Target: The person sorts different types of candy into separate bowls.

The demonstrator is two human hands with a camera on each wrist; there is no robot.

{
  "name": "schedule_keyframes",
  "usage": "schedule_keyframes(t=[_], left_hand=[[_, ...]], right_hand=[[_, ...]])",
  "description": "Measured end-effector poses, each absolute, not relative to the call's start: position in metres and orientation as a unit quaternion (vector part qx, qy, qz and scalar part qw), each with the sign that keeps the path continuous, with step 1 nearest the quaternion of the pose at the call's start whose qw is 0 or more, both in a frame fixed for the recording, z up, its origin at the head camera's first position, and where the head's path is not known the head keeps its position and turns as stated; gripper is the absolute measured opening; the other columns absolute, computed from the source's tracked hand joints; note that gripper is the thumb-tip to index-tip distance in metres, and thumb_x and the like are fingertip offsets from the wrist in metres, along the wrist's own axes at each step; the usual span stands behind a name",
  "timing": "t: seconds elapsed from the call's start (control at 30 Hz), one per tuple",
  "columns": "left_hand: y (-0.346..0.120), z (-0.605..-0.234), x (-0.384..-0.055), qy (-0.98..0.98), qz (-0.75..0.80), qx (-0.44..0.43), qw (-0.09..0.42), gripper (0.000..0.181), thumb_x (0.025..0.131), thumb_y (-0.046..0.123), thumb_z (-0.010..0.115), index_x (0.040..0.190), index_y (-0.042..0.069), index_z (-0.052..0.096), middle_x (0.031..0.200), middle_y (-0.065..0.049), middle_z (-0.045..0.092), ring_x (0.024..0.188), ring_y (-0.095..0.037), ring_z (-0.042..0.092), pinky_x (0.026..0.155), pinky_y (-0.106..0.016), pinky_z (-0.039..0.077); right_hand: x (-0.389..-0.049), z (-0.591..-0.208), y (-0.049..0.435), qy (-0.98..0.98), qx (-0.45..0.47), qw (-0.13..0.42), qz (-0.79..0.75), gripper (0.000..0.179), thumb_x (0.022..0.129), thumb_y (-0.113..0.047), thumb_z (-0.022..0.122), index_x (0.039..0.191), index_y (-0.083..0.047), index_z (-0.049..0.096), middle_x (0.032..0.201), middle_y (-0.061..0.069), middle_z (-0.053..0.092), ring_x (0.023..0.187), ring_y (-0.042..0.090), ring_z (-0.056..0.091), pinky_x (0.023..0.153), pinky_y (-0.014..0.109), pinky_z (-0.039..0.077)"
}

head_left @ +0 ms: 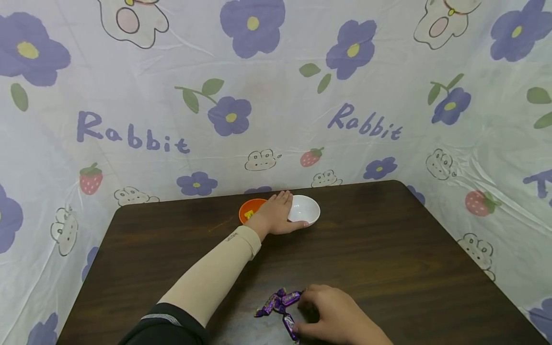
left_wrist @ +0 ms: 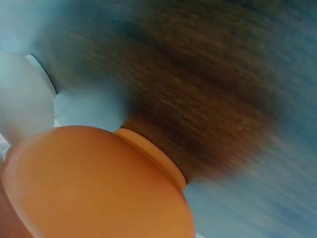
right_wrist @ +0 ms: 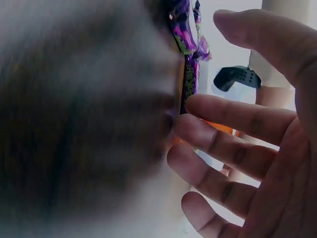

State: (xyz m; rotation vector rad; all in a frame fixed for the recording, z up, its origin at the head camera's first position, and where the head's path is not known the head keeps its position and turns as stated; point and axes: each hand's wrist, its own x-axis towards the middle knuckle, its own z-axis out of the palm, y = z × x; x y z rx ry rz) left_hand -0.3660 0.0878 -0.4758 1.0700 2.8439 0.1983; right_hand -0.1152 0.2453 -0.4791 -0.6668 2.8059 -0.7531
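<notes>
Orange bowl (head_left: 254,204) holding yellow bits (head_left: 248,214) and white bowl (head_left: 305,209) are flanking the straight-fingered left hand (head_left: 276,215) mid-frame, while purple candies (head_left: 268,305), the lowest slanting lengthwise down-right, are lying lower centre beside the right hand (head_left: 336,314), fingers bent, ungripping.

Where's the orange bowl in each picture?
Head: the orange bowl is near the middle, partly behind the left hand.
Left wrist: big, at the lower left.
Right wrist: perhaps the orange sliver behind the right hand, right of centre.
Landmark: the white bowl beside it, head and left wrist views.
</notes>
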Motion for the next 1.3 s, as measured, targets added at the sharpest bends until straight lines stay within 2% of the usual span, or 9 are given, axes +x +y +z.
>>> schedule_keyframes(t=[0.23,0.37,0.47,0.57,0.67,0.8,1.0,1.3], left_hand=[[0.087,-0.476,-0.365,0.933,0.072,0.349,0.052,0.11,0.096,0.081,0.043,0.167,-0.001,0.026,0.176,-0.018,0.025,0.165,-0.033,0.023,0.136,-0.046,0.018],[0.087,-0.474,-0.364,0.933,0.073,0.35,0.052,0.109,0.097,0.08,0.043,0.166,-0.002,0.026,0.176,-0.019,0.025,0.165,-0.034,0.024,0.136,-0.047,0.019],[0.089,-0.475,-0.365,0.934,0.069,0.346,0.056,0.109,0.097,0.08,0.043,0.167,-0.002,0.026,0.176,-0.018,0.024,0.165,-0.033,0.023,0.136,-0.046,0.018],[0.089,-0.476,-0.366,0.934,0.071,0.346,0.056,0.109,0.097,0.08,0.044,0.167,-0.001,0.026,0.176,-0.018,0.025,0.165,-0.033,0.023,0.136,-0.046,0.018],[0.088,-0.475,-0.364,0.932,0.074,0.35,0.052,0.109,0.097,0.08,0.043,0.167,-0.001,0.027,0.176,-0.019,0.026,0.165,-0.034,0.024,0.136,-0.047,0.019],[0.088,-0.475,-0.365,0.931,0.078,0.352,0.046,0.109,0.097,0.08,0.043,0.166,-0.002,0.027,0.175,-0.02,0.026,0.164,-0.034,0.024,0.136,-0.047,0.019],[0.088,-0.476,-0.366,0.932,0.075,0.352,0.045,0.108,0.097,0.079,0.044,0.166,-0.003,0.026,0.175,-0.02,0.026,0.164,-0.034,0.024,0.136,-0.048,0.019],[0.088,-0.479,-0.367,0.933,0.076,0.35,0.039,0.109,0.096,0.081,0.044,0.166,-0.001,0.028,0.175,-0.019,0.028,0.164,-0.033,0.026,0.136,-0.046,0.019]], right_hand=[[-0.116,-0.481,0.238,0.935,-0.203,0.125,-0.263,0.04,0.086,-0.056,0.083,0.102,-0.02,0.077,0.091,-0.015,0.061,0.071,0.0,0.05,0.062,0.022,0.047],[-0.117,-0.483,0.235,0.935,-0.205,0.136,-0.255,0.039,0.087,-0.053,0.084,0.105,-0.019,0.078,0.094,-0.015,0.063,0.074,-0.001,0.052,0.066,0.024,0.051],[-0.117,-0.484,0.234,0.931,-0.21,0.143,-0.261,0.029,0.088,-0.044,0.083,0.106,-0.02,0.078,0.096,-0.016,0.064,0.077,-0.003,0.053,0.069,0.024,0.054],[-0.116,-0.484,0.232,0.928,-0.22,0.137,-0.267,0.016,0.089,-0.029,0.081,0.102,-0.021,0.077,0.094,-0.016,0.063,0.077,-0.003,0.054,0.068,0.021,0.053],[-0.115,-0.484,0.231,0.928,-0.231,0.127,-0.265,0.011,0.089,-0.019,0.079,0.099,-0.02,0.076,0.09,-0.016,0.061,0.075,-0.004,0.052,0.065,0.019,0.05],[-0.114,-0.483,0.232,0.93,-0.234,0.124,-0.256,0.009,0.089,-0.019,0.079,0.097,-0.021,0.075,0.087,-0.016,0.058,0.072,-0.003,0.049,0.063,0.018,0.048],[-0.115,-0.483,0.231,0.93,-0.237,0.127,-0.249,0.011,0.091,-0.029,0.083,0.096,-0.023,0.075,0.086,-0.015,0.057,0.071,-0.003,0.047,0.061,0.019,0.046],[-0.115,-0.481,0.235,0.925,-0.251,0.135,-0.252,0.009,0.093,-0.018,0.08,0.102,-0.019,0.078,0.09,-0.015,0.061,0.074,-0.004,0.05,0.065,0.019,0.049]])
